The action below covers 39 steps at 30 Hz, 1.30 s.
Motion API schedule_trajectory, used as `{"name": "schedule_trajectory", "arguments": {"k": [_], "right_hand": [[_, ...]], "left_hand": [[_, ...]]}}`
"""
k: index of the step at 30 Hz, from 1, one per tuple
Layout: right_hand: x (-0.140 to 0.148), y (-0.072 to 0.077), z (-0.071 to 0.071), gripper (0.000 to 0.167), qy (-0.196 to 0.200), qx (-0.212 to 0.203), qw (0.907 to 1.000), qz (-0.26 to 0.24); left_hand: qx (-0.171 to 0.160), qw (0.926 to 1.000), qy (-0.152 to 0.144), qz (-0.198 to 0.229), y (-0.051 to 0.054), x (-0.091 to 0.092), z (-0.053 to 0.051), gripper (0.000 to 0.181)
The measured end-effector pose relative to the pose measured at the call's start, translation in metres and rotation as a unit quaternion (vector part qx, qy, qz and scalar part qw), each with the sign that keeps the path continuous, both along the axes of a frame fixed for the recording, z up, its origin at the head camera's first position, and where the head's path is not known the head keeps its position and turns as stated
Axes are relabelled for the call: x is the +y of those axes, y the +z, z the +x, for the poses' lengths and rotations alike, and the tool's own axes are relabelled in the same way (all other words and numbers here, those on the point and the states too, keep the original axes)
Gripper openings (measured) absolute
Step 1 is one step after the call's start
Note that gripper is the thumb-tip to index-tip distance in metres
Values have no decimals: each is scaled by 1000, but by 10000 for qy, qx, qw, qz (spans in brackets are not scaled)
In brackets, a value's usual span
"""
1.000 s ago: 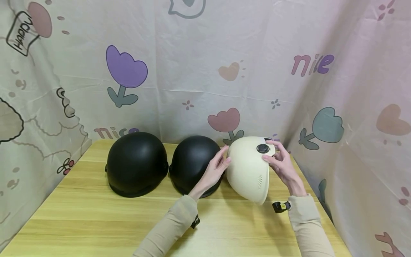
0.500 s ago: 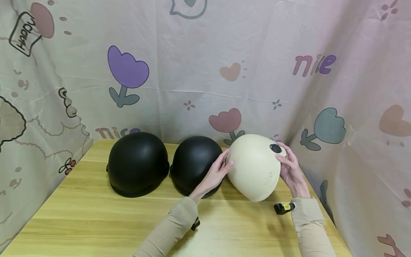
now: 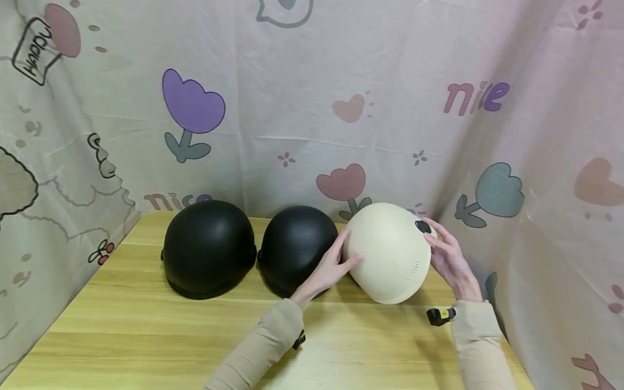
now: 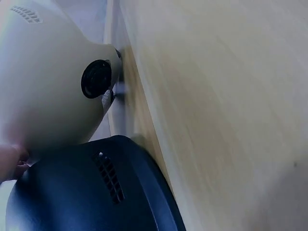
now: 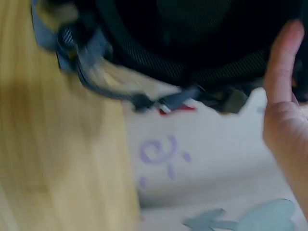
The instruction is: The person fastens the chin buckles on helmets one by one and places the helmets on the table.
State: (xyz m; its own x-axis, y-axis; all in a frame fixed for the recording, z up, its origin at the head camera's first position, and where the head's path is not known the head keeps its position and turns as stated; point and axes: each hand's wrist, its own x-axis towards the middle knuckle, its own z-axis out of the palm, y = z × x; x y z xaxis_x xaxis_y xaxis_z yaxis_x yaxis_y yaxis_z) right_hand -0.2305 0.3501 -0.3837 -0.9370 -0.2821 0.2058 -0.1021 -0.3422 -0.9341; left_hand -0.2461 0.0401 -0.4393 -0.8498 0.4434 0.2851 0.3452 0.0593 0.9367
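A cream helmet (image 3: pixel 385 252) is tipped at the right end of a row, its rounded shell toward the head camera. My right hand (image 3: pixel 450 257) grips its right edge beside a black round disc (image 3: pixel 423 227). My left hand (image 3: pixel 333 265) rests on the shell's left side, thumb spread from the fingers. In the right wrist view, the dark padded inside (image 5: pixel 192 53) faces the camera and a chin strap with a buckle (image 5: pixel 175 100) hangs from it. Close beside my left hand stands a smaller black helmet (image 3: pixel 294 249), partly behind that hand.
A larger black helmet (image 3: pixel 209 249) stands at the left of the row. All are on a wooden table (image 3: pixel 146 336), near its back edge. A patterned cloth (image 3: pixel 283 81) hangs behind and along the sides.
The cream helmet has turned, its black disc moving to the right and its rim going out of sight. My right hand has moved right with it; my left has shifted slightly right.
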Motion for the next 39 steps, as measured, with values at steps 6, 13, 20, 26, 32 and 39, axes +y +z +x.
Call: {"name": "schedule_trajectory", "arguments": {"k": [6,13,20,26,32,39], "right_hand": [[13,19,9,54,-368,-2,9689,2446],[0,25,16,61,-2019,503,8519,4806],[-5,19,16,51,-2128,1273,8667,4329],[-8,15,17,47,-1768,1492,8737,4279],[-10,17,18,61,-1615,1405,8581,4667],[-10,14,17,74,-1705,1295,8516,4784]], "left_hand": [[165,9977,223,-619,0,3,1,87],[160,9962,321,-796,2,4,5,86],[191,9941,341,-1007,2,8,9,84],[246,9907,188,-1322,1,8,17,92],[-289,9803,43,-1954,0,7,30,109],[-1064,9727,-99,-2059,-4,8,32,123]]}}
